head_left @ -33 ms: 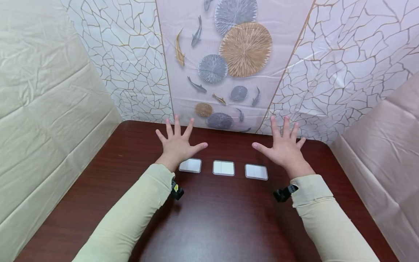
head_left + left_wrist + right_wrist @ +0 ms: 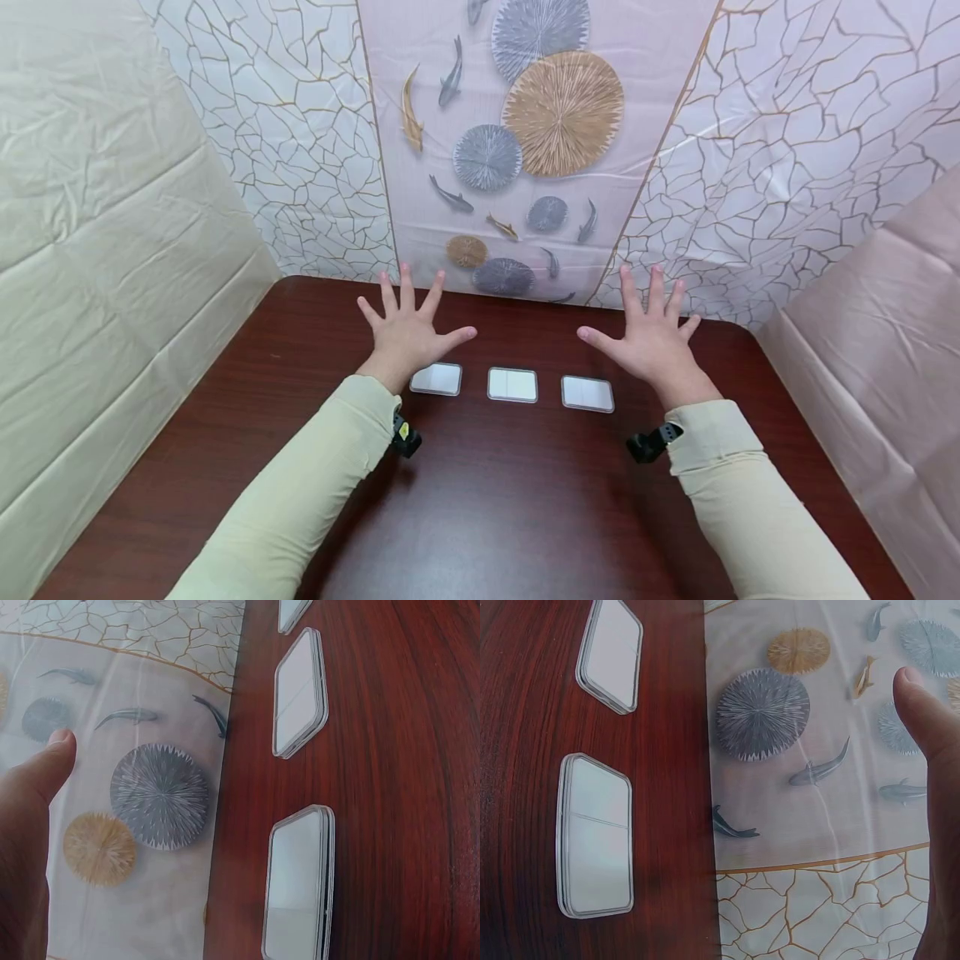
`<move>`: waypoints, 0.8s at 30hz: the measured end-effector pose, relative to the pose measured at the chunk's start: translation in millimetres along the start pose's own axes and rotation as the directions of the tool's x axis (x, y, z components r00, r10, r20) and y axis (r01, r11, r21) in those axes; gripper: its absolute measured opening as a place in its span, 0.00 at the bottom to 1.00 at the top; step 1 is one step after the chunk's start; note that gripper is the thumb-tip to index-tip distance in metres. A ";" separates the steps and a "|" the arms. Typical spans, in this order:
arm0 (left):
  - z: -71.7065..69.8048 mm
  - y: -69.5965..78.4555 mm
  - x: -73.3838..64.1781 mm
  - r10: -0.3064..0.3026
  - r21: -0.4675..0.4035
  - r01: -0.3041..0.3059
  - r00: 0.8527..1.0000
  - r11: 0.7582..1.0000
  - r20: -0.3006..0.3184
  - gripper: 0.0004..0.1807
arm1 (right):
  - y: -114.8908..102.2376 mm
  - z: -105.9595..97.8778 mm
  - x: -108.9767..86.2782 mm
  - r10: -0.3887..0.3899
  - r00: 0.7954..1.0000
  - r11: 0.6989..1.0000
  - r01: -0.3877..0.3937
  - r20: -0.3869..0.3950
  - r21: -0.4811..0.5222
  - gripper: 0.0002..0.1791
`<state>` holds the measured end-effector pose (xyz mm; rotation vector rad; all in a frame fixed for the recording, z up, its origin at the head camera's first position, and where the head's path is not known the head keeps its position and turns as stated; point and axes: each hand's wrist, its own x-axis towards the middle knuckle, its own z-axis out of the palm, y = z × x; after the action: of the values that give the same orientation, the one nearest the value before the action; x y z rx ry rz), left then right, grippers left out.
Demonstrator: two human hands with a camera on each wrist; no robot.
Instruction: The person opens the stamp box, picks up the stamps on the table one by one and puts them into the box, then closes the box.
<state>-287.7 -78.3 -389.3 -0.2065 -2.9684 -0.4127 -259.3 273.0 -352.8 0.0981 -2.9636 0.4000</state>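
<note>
Three cases (image 2: 512,385) lie spaced across the bench (image 2: 487,508), likely for separate access; left hand (image 2: 406,340) and right hand (image 2: 656,344) spread wide, empty.

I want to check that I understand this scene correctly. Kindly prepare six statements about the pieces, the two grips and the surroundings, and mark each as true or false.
1. Three flat white pieces lie in a row on the table. True.
2. The right grip pinches one piece. False: the right grip has its fingers spread and holds nothing.
3. The left grip has its fingers spread apart. True.
4. The middle piece stands on its edge. False: the middle piece lies flat.
5. Both sleeves are black. False: the sleeves are pale.
6. The sheet behind the table shows printed fish. True.
</note>
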 end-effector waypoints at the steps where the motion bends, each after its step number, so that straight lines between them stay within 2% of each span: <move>1: 0.7 0.5 0.3 -0.004 0.004 0.004 1.000 1.000 0.003 0.57 | 0.2 0.2 0.0 0.000 1.000 1.000 0.000 0.002 0.002 0.65; 7: 5.0 7.1 2.4 0.005 0.012 -0.005 1.000 1.000 0.019 0.57 | 3.1 2.7 -0.9 0.007 1.000 1.000 -0.007 0.006 0.010 0.65; 14: 10.4 22.6 0.2 0.031 0.000 -0.031 0.999 1.000 0.021 0.58 | 7.5 9.9 -3.7 -0.018 1.000 0.999 0.018 -0.001 0.031 0.64; 20: 31.9 47.4 -2.6 0.071 -0.015 -0.071 0.997 0.997 0.032 0.58 | 16.5 20.5 -6.8 -0.066 0.997 0.997 0.068 -0.039 0.045 0.64; 24: 48.6 67.1 -5.2 0.092 -0.040 -0.089 0.993 0.995 0.075 0.58 | 26.1 32.4 -9.0 -0.076 0.996 0.995 0.079 -0.054 0.058 0.63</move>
<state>-277.9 -1.4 -418.9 -0.3674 -3.0137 -0.4582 -257.1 289.8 -391.8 0.2056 -2.8867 0.4740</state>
